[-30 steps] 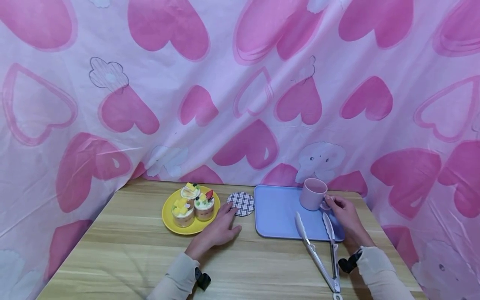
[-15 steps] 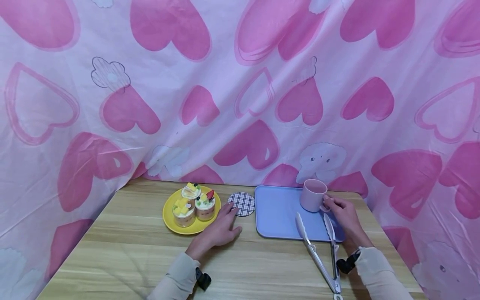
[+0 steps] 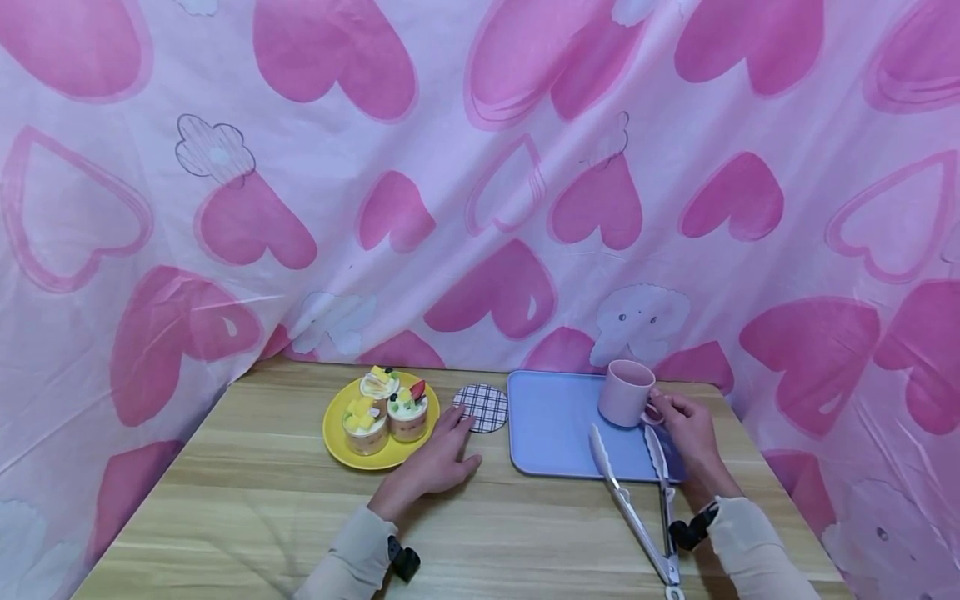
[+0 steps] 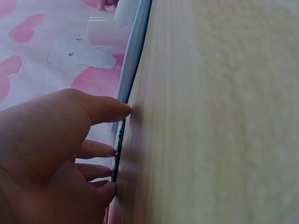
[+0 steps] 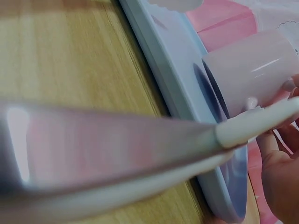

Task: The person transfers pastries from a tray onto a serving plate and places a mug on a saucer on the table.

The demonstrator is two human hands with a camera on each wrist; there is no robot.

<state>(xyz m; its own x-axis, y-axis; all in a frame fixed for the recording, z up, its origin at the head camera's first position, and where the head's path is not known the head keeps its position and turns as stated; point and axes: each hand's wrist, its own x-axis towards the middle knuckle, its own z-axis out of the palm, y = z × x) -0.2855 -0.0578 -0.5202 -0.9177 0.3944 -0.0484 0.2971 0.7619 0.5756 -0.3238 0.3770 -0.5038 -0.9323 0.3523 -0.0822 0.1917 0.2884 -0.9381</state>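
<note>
A pink mug (image 3: 626, 394) is over the right part of the blue tray (image 3: 551, 450). My right hand (image 3: 688, 429) pinches its handle between thumb and fingers. In the right wrist view a dark shadow lies beside the base of the mug (image 5: 254, 70); whether the base touches the tray I cannot tell. My left hand (image 3: 438, 458) lies with extended fingers at the near edge of a round checked coaster (image 3: 486, 404), its fingertips touching it. The left wrist view shows those fingertips (image 4: 112, 151) along the coaster's thin edge, thumb apart from them.
Metal tongs (image 3: 637, 517) lie spread with their white tips over the tray's near edge, close to my right wrist. Left of the coaster, a yellow plate (image 3: 337, 442) bears 3 dessert cups (image 3: 408, 421). A pink heart-patterned cloth (image 3: 480, 208) hangs behind the wooden table (image 3: 247, 500).
The mug has come very slightly nearer, with my right hand still at its handle. My left hand stays at the coaster. The view shifts a little.
</note>
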